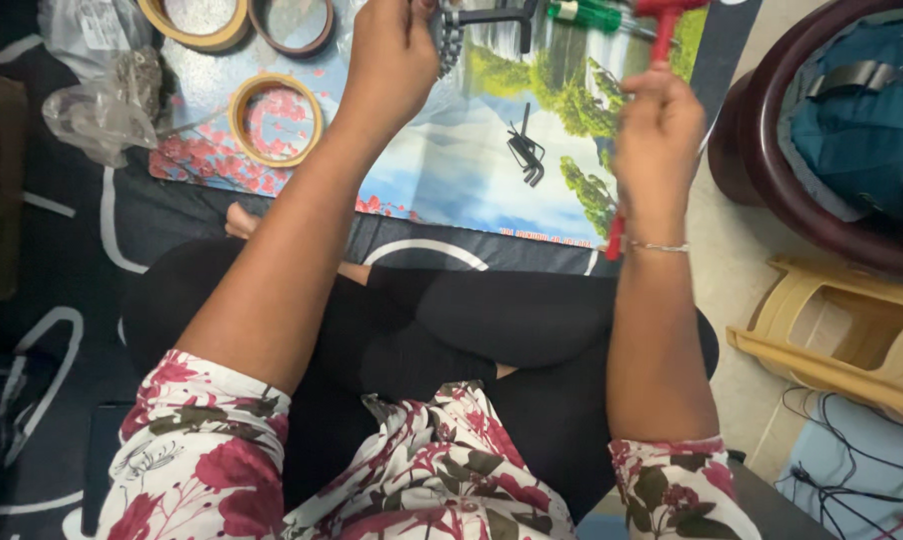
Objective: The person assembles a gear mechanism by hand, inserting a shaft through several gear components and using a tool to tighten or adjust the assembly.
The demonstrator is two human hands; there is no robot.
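My left hand [392, 50] is raised near the top edge, its fingers closed around a grey metal chain-like part [450, 35] joined to a dark metal piece [497, 16]. My right hand [657, 130] grips a red-handled tool [662, 25] whose shaft runs up past the top edge; a red end also shows below my wrist. Both hands hover above a printed landscape sheet [442, 160] spread on the floor. A folded set of black hex keys [525, 150] lies on that sheet between my arms.
Three tape rolls [277, 118] and clear plastic bags [102, 110] lie at the upper left. A green-handled screwdriver [592, 14] rests at the top. A dark red tub [772, 170] holding a teal bag and a beige plastic stool [842, 340] stand on the right. My crossed legs fill the middle.
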